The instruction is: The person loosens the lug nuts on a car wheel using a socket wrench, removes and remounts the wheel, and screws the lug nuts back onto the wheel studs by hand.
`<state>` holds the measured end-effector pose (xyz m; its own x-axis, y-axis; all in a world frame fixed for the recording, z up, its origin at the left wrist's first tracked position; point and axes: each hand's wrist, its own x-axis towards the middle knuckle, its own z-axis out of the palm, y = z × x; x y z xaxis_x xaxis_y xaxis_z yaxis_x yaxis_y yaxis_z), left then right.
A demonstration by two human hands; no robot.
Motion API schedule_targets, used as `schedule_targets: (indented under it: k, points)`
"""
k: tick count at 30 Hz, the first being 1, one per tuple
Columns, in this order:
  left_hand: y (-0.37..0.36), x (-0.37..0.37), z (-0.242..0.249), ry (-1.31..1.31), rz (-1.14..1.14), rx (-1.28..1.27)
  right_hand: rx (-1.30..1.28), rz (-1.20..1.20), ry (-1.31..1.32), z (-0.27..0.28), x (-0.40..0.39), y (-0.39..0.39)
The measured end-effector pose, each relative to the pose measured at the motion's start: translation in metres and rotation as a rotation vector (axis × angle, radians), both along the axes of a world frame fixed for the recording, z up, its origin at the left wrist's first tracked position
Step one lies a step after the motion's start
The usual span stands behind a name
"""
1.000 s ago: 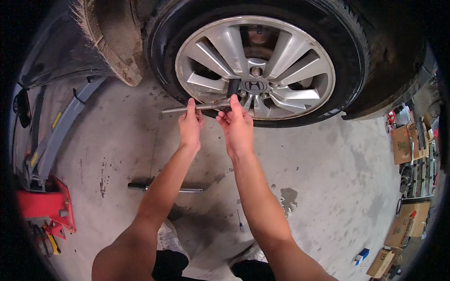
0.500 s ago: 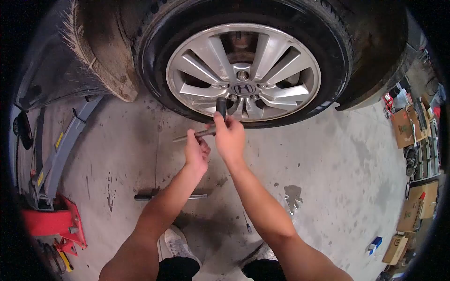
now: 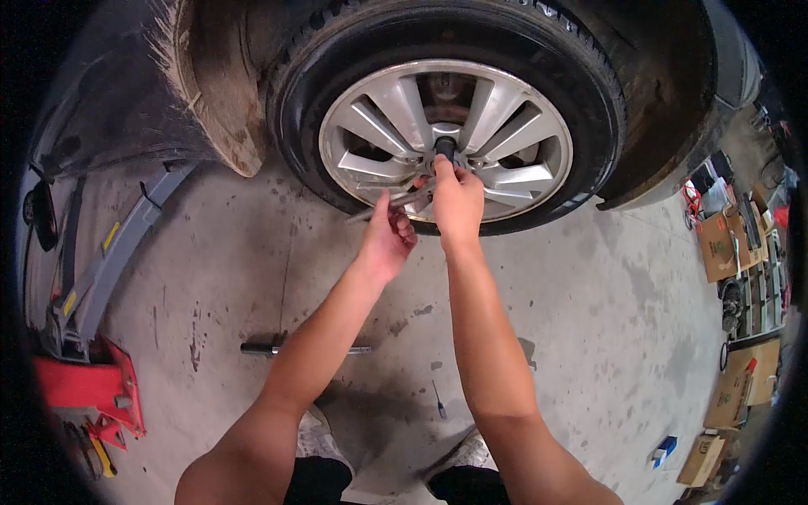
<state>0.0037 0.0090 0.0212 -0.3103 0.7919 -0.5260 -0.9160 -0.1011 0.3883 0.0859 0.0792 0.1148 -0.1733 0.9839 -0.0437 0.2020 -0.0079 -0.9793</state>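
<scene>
A silver alloy wheel (image 3: pixel 522 175) with a black tire (image 3: pixel 594 126) fills the upper middle of the head view. My right hand (image 3: pixel 459 202) is closed around a tool with a dark socket (image 3: pixel 445 148), whose end sits at the wheel's center, over its upper lug nut area. The exact contact is hidden. Just to the left, my left hand (image 3: pixel 389 240) has its fingers closed on the tool's metal handle (image 3: pixel 362 215), which points down and left.
On the floor lie a dark-handled bar (image 3: pixel 257 348) and a small screwdriver (image 3: pixel 440 409). A grey lift arm (image 3: pixel 118 240) and red jack (image 3: pixel 80 383) stand left. Cardboard boxes (image 3: pixel 717 246) and a blue box (image 3: pixel 664 451) are right.
Both hands and the tool have moved up and right. The socket has gone from below the wheel's hub to the hub area. The view has shifted slightly.
</scene>
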Motion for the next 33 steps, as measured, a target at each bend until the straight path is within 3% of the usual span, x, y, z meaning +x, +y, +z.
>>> schedule_targets:
  k: [1, 2, 4, 5, 7, 8, 10, 11, 15, 18, 20, 23, 24, 27, 29, 30, 32, 33]
  points:
    - [0.002, -0.002, 0.000, 0.039, 0.048, 0.009, -0.071, 0.052, 0.156, -0.013, 0.000, 0.005]
    - [0.003, -0.005, 0.000, 0.031, 0.047, 0.004, -0.076, 0.051, 0.148, -0.019, 0.003, 0.006]
    - [-0.002, -0.010, 0.025, 0.447, 0.268, -0.027, -0.452, 0.226, 0.608, -0.023, 0.012, 0.011]
    - [-0.003, -0.013, 0.042, 0.670, 0.318, -0.019, -0.532, 0.347, 0.704, -0.021, 0.018, 0.010]
    - [-0.006, -0.026, 0.075, 1.104, 0.309, -0.049, -0.536, 0.324, 0.667, -0.024, 0.023, 0.012]
    - [-0.005, -0.028, 0.089, 1.109, 0.308, -0.046, -0.542, 0.300, 0.633, -0.026, 0.023, 0.013]
    - [-0.004, -0.024, 0.121, 1.828, 0.292, -0.078, -0.527, 0.280, 0.628, -0.025, 0.023, 0.014]
    - [-0.014, -0.014, 0.151, 1.942, 0.192, -0.126, -0.509, 0.249, 0.588, -0.022, 0.024, 0.013]
    - [-0.003, -0.012, 0.118, 1.771, 0.298, -0.001, -0.418, 0.235, 0.403, -0.017, 0.020, 0.015]
    - [0.000, -0.022, 0.059, 1.078, 0.369, -0.068, -0.374, 0.204, 0.333, -0.015, 0.020, 0.015]
    - [0.000, -0.029, 0.019, 0.769, 0.259, -0.041, -0.356, 0.203, 0.326, -0.011, 0.019, 0.010]
    - [0.012, -0.014, -0.027, 0.107, -0.086, -0.040, -0.327, 0.243, 0.300, -0.017, 0.022, 0.012]
    - [0.012, -0.002, -0.021, 0.047, -0.095, -0.041, -0.315, 0.260, 0.287, -0.015, 0.022, 0.011]
    - [0.012, 0.007, -0.010, 0.169, 0.035, 0.005, -0.307, 0.198, 0.288, -0.014, 0.023, 0.008]
    - [0.015, -0.007, 0.000, 0.731, 0.403, -0.092, -0.245, 0.164, 0.321, -0.007, 0.023, 0.001]
    - [0.016, -0.013, 0.021, 0.892, 0.531, -0.025, -0.246, 0.164, 0.319, -0.008, 0.021, 0.002]
    - [0.013, -0.023, 0.061, 1.219, 0.491, -0.109, -0.194, 0.237, 0.354, -0.015, 0.020, 0.000]
    - [0.007, -0.018, 0.083, 1.222, 0.478, -0.118, -0.207, 0.229, 0.355, -0.019, 0.021, -0.002]
